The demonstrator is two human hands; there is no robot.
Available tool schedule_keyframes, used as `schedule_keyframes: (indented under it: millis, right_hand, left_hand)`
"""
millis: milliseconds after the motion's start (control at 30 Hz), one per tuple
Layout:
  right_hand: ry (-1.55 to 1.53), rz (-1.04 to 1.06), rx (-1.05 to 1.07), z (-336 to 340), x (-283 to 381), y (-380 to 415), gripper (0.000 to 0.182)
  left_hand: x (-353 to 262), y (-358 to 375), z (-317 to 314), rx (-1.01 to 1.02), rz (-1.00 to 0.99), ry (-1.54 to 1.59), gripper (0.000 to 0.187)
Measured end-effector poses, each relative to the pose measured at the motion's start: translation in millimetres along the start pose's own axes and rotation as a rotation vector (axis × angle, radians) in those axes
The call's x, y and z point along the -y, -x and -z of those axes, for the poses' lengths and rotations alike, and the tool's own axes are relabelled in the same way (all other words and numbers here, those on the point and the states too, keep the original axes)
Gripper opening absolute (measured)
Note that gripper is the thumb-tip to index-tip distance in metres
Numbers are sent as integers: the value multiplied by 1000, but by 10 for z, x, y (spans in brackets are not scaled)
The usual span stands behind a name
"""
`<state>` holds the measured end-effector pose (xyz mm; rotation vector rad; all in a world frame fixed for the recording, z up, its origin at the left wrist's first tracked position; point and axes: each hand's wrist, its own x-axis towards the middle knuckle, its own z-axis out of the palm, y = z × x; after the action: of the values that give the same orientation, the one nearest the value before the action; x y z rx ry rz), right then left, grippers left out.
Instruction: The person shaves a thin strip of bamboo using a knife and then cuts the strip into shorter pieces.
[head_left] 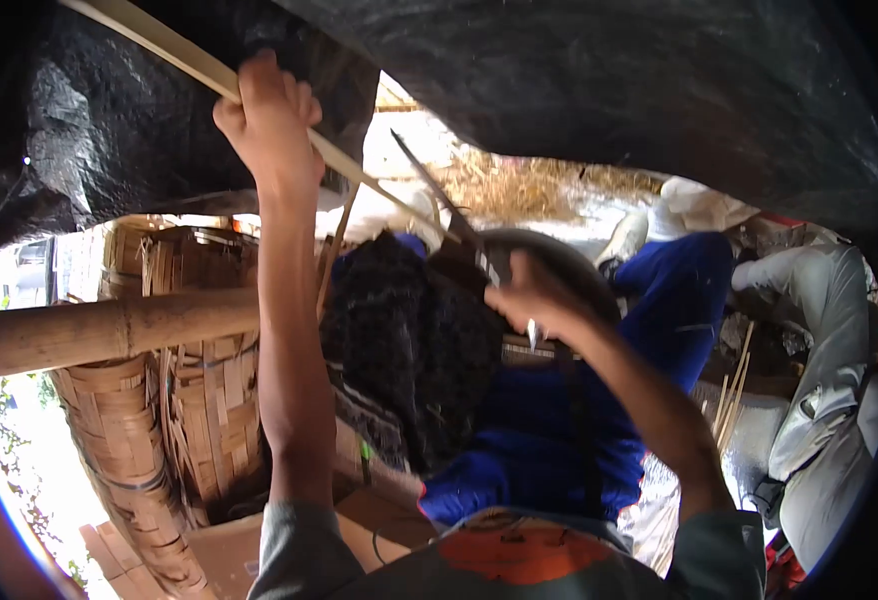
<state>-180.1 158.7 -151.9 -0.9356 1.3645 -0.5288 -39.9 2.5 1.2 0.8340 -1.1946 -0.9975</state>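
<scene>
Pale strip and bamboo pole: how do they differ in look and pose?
The strip is thin and pale; the pole is thick and browner. The strip slants through the left hand, while the pole lies nearly level across the view, by the woven baskets. Both are long.

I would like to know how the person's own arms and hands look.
The left hand and the right hand are bare, with no glove, ring or watch visible. Both forearms are uncovered below short, dark grey-green sleeves. The shirt has an orange-red print on the front.
</scene>
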Motion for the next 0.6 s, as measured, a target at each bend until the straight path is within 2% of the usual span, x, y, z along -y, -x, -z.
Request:
schedule_keyframes:
  millis: [33,67,133,167,233,267,333,400,433,467,500,533,600]
  right_hand:
    - [-51,154,-17,77,42,-31,9]
    - [51,148,-135,201,471,251,10]
    - [-29,272,-56,367,691,315,15]
    - [-29,265,-56,370,737,366,15]
    - [-59,458,-114,344,803,401,19]
    - [-33,361,-85,292,738,388,26]
    - [-182,385,-195,-139,128,133,35]
    - [43,1,70,-340,-527,-143,43]
    - [34,-7,3,-462,-807,-204,43]
    - [25,-4,-69,-515,-918,-297,44]
    - [-147,-118,8,-379,-600,-188,40]
    - [91,199,-152,-314,-573,-208,34]
    - [150,241,-22,-108,-101,-35,30]
  left_hand:
    - [6,28,9,7,-2,-6,38]
    - [-7,-56,-56,26,-47,17,39]
    - [-3,-47,-91,52,-21,68,39]
    - [0,-41,-106,54,-21,61,39]
    - [-5,-32,-116,52,-21,49,39]
    - [-9,-27,-136,47,-32,52,39]
    - [2,-15,-157,41,-45,49,38]
    - [16,8,-184,28,-81,64,37]
    - [38,10,-215,-68,-77,-28,38]
    - [-2,33,-176,26,-60,74,39]
    - [-6,-42,-207,-2,-88,65,40]
    - [7,12,-154,-45,-76,30,41]
    - [16,51,-89,-35,-54,31,41]
